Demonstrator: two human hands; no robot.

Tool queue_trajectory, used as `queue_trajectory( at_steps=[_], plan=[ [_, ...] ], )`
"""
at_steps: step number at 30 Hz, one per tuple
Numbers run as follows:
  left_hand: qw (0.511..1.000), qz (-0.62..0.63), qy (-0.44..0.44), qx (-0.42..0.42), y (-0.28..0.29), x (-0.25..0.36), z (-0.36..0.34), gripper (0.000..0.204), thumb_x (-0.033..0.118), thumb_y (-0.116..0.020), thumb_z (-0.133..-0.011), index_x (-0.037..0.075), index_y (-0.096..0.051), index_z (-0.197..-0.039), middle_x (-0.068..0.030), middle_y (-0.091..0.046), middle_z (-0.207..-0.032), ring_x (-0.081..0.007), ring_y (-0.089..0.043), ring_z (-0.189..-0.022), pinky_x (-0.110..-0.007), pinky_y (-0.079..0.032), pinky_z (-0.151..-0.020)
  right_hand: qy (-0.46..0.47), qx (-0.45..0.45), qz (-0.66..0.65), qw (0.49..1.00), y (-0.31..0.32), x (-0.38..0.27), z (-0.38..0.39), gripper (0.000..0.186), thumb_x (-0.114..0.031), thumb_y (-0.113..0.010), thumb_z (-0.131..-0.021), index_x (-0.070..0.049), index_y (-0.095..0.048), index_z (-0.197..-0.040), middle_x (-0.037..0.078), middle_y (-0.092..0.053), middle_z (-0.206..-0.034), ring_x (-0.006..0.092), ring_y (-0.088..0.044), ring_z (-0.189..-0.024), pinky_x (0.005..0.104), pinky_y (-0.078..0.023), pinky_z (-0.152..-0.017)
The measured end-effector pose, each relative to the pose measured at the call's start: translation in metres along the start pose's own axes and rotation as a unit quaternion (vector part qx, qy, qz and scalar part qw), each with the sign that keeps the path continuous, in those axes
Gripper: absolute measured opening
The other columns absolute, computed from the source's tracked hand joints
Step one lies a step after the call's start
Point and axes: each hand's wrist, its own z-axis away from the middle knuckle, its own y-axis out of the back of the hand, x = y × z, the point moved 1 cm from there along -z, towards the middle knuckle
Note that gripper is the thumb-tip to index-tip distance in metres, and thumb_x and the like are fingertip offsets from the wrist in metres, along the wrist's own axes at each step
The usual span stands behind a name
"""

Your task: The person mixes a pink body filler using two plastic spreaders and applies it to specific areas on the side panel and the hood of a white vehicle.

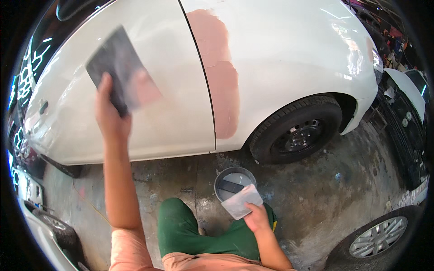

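My left hand is raised before the white car door and grips a dark flat board, its outline smeared by motion. Pinkish filler coats the board's lower right corner. Lower down, beside my knee, my right hand is closed on one edge of a pale grey, flat filler spreader, with pinkish filler along its upper edge. The spreader overlaps the rim of a grey bucket in view; whether they touch I cannot tell. A long pink filler patch covers the front fender's edge beside the door gap.
The white car's door and black front wheel stand before me. Inside the bucket lies a dark oblong block. Another car's wheel is at lower right, a dark bumper at far right. The concrete floor is stained.
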Motion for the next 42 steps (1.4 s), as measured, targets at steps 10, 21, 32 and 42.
queue_trajectory(
  at_steps=[10, 21, 32, 42],
  plan=[
    [0.975, 0.083, 0.049, -0.200, -0.041, 0.002, -0.155, 0.056, 0.022, -0.045, -0.105, -0.017, -0.036, -0.144, -0.0270, -0.054, -0.141, -0.0381, -0.047, -0.139, -0.044, -0.036, -0.123, 0.593, 0.056, 0.718, 0.359, -0.173, -0.134, -0.031, 0.060, 0.003, -0.056, -0.086, -0.019, -0.058, -0.142, 0.013, -0.053, -0.144, 0.0370, -0.047, -0.135, 0.0573, -0.035, -0.112],
    [0.912, 0.048, 0.059, -0.403, 0.014, -0.027, -0.192, 0.057, 0.031, -0.046, -0.106, -0.010, -0.043, -0.145, -0.0279, -0.057, -0.139, -0.0333, -0.057, -0.129, -0.040, -0.044, -0.114, 0.643, 0.117, 0.743, 0.145, -0.251, -0.141, -0.096, 0.053, -0.010, -0.056, -0.090, -0.028, -0.059, -0.140, 0.006, -0.056, -0.139, 0.0322, -0.051, -0.129, 0.0640, -0.035, -0.109],
    [0.917, -0.038, -0.004, -0.396, 0.020, -0.029, -0.197, 0.058, 0.032, -0.041, -0.109, -0.004, -0.034, -0.153, -0.0260, -0.046, -0.152, -0.0326, -0.047, -0.141, -0.040, -0.035, -0.122, 0.660, 0.140, 0.732, 0.095, -0.284, -0.158, -0.119, 0.057, -0.005, -0.057, -0.087, -0.028, -0.060, -0.139, 0.004, -0.056, -0.139, 0.0293, -0.050, -0.131, 0.0664, -0.033, -0.110],
    [0.967, -0.043, -0.008, -0.251, -0.010, -0.024, -0.162, 0.053, 0.024, -0.033, -0.111, -0.008, -0.033, -0.153, -0.0271, -0.042, -0.155, -0.0328, -0.044, -0.144, -0.040, -0.035, -0.123, 0.568, 0.119, 0.785, 0.215, -0.170, -0.083, -0.146, 0.052, -0.010, -0.053, -0.091, -0.028, -0.059, -0.140, 0.009, -0.054, -0.142, 0.0319, -0.049, -0.133, 0.0675, -0.029, -0.113]
  ],
)
